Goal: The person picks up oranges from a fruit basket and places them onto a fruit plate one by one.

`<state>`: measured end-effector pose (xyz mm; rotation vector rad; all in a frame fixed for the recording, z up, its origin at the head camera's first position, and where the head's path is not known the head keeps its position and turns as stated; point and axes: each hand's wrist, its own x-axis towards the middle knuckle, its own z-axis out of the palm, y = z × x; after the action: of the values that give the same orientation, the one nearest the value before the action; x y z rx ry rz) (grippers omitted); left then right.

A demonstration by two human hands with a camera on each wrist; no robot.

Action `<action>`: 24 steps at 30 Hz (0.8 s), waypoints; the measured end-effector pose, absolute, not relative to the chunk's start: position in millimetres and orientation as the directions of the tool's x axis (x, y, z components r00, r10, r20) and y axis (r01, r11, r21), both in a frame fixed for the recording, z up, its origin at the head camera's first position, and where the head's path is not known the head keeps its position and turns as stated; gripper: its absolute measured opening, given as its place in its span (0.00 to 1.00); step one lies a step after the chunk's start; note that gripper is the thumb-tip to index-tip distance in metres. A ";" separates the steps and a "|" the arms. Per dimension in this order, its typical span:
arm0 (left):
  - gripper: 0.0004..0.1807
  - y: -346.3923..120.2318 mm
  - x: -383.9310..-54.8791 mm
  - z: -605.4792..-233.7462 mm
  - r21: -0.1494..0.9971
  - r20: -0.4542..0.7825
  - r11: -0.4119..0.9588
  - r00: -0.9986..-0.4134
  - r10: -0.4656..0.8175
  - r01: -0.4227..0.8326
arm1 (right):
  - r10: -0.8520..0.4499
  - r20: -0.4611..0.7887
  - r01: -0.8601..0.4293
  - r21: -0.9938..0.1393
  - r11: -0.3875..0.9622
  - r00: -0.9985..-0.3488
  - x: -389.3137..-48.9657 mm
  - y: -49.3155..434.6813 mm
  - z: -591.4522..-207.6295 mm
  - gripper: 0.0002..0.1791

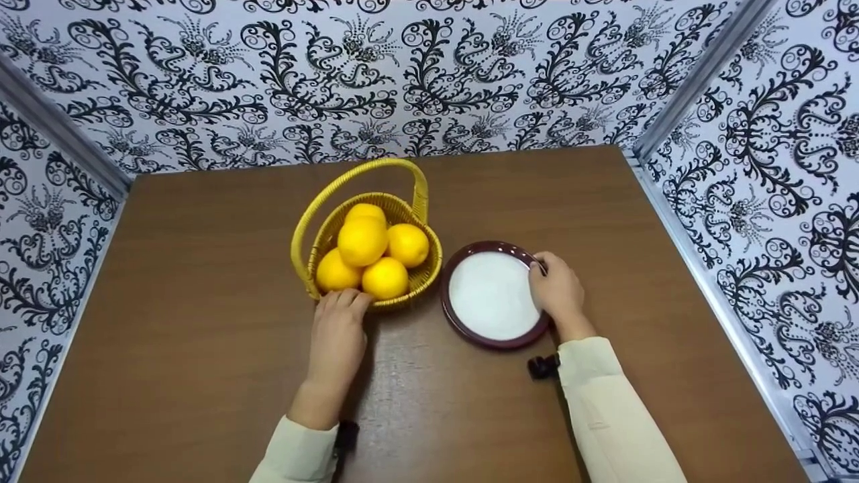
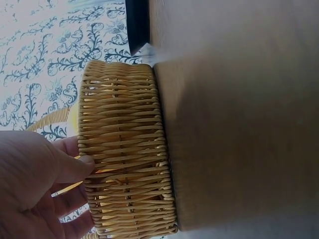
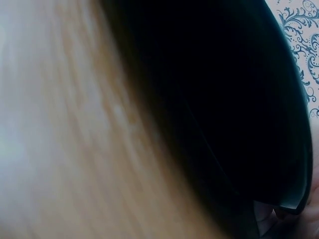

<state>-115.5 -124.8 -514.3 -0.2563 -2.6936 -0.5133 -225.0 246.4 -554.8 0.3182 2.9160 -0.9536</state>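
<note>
A yellow wicker basket (image 1: 429, 268) with a tall arched handle holds several round yellow-orange fruits (image 1: 363, 241). My left hand (image 1: 339, 335) grips its near rim. In the left wrist view, the thumb (image 2: 75, 167) presses the woven outer wall (image 2: 124, 149), with the other fingers over the rim. To the right of the basket is a maroon-rimmed plate (image 1: 463, 329) with a white middle. My right hand (image 1: 558, 287) pinches its right rim. The right wrist view is mostly filled by the plate's dark underside (image 3: 209, 89), with little of the hand showing.
Both things are over a brown wooden table (image 1: 201, 349). Black-and-white patterned panels (image 1: 416, 74) stand at the back and both sides, with metal edging (image 1: 711, 268) at the right. A small black wrist camera (image 1: 542, 367) sits by the right cuff.
</note>
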 end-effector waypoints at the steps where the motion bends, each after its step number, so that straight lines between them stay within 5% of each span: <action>1: 0.17 -124.6 -115.0 -514.5 0.319 0.404 0.915 -0.909 0.103 0.245 | 0.178 -0.118 0.213 -0.579 0.787 -0.977 -225.1 246.5 -554.9 0.22; 24: 0.13 -127.5 -113.5 -513.9 0.342 0.421 0.902 -0.901 0.104 0.264 | 0.174 -0.112 0.207 -0.568 0.797 -0.978 -226.2 246.0 -555.0 0.21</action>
<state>-113.5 -127.5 -513.9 -0.2699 -2.6670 -0.5578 -226.2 246.0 -555.0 0.3106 2.9268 -0.9340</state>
